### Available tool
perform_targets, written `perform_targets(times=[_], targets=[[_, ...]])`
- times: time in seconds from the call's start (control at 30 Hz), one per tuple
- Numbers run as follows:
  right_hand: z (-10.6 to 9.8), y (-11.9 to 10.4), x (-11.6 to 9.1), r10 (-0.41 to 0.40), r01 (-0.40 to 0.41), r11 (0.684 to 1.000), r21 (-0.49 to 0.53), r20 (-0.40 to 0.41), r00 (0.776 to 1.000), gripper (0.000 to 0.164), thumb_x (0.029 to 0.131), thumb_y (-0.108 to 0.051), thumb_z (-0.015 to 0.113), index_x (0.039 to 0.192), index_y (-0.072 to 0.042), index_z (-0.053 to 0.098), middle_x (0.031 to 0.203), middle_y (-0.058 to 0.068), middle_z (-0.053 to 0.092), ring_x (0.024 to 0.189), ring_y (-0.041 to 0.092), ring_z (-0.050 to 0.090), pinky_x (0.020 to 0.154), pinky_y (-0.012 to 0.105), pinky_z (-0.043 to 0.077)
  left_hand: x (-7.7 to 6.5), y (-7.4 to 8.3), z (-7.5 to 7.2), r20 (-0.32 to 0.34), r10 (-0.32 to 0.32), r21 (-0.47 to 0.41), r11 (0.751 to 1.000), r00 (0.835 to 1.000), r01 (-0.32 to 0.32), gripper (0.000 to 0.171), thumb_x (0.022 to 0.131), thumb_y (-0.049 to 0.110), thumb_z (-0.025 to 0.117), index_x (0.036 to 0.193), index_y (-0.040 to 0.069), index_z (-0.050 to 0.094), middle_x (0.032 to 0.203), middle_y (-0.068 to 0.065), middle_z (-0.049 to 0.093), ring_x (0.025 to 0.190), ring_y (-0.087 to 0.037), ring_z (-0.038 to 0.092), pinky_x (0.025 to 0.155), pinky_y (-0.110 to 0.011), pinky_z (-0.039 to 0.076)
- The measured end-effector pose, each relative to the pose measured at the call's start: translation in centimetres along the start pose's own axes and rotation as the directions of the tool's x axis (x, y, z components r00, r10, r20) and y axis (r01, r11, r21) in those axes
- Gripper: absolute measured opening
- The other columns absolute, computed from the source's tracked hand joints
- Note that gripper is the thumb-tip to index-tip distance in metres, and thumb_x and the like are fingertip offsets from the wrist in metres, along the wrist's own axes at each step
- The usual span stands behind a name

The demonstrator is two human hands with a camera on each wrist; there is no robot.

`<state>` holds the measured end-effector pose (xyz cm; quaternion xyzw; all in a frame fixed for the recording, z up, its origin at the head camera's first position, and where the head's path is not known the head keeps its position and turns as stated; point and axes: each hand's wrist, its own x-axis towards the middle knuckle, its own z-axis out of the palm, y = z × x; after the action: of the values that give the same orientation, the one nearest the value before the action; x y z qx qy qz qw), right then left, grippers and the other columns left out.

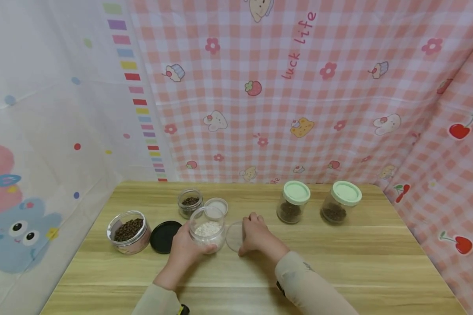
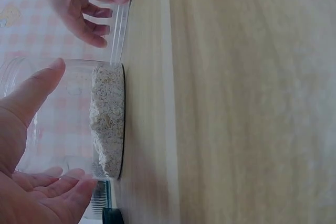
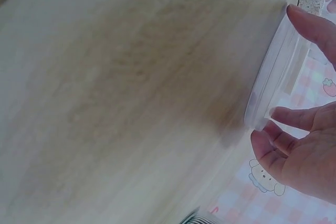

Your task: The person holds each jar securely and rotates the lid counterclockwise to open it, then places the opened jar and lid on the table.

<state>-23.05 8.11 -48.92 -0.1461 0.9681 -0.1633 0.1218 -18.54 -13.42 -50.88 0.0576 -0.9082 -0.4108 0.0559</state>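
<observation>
A clear jar [image 1: 208, 240] with white flakes, resembling oats [image 2: 108, 121], in its lower part stands upright and uncovered on the table. My left hand [image 1: 186, 245] holds it from the left side, thumb and fingers around its wall. To its right, a round clear lid [image 1: 233, 236] lies at the tabletop. My right hand [image 1: 257, 235] grips this lid by its edges; in the right wrist view the thumb is at one end of the lid [image 3: 270, 72] and the fingertips at the other. A narrow gap separates jar and lid in the head view.
A black lid [image 1: 165, 237] and an open jar of brown pellets [image 1: 129, 230] lie to the left. Behind stand a small open jar [image 1: 190, 203] of dark pieces and a pale round lid [image 1: 217, 207]. Two green-lidded jars [image 1: 293, 201] [image 1: 340, 201] stand at the back right.
</observation>
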Motion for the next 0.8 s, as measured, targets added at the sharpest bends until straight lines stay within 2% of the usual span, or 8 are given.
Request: perform_targets(times=[0.37, 0.8], targets=[[-0.4, -0.4, 0.5, 0.024, -0.025, 0.999, 0.041, 0.039, 0.999, 0.104, 0.051, -0.031, 0.093, 0.136, 0.003, 0.043, 0.127, 0.017, 0.04, 0.114, 0.033, 0.037, 0.099, 0.045, 0.041, 0.4, -0.2, -0.2, 0.017, -0.002, 0.013, 1.0, 1.0, 0.001, 0.107, 0.052, 0.04, 0.092, 0.137, -0.001, 0.043, 0.133, -0.024, 0.051, 0.123, -0.04, 0.048, 0.101, -0.051, 0.042], [-0.1, -0.3, 1.4, 0.012, -0.013, 1.0, 0.017, 0.052, 0.999, 0.101, 0.052, -0.031, 0.092, 0.134, 0.0, 0.044, 0.129, 0.017, 0.04, 0.116, 0.033, 0.036, 0.101, 0.044, 0.039, 0.7, -0.2, -0.5, 0.0, -0.007, 0.012, 1.0, 1.0, 0.007, 0.105, 0.051, 0.037, 0.093, 0.136, -0.001, 0.045, 0.13, -0.024, 0.054, 0.119, -0.041, 0.05, 0.098, -0.051, 0.043]])
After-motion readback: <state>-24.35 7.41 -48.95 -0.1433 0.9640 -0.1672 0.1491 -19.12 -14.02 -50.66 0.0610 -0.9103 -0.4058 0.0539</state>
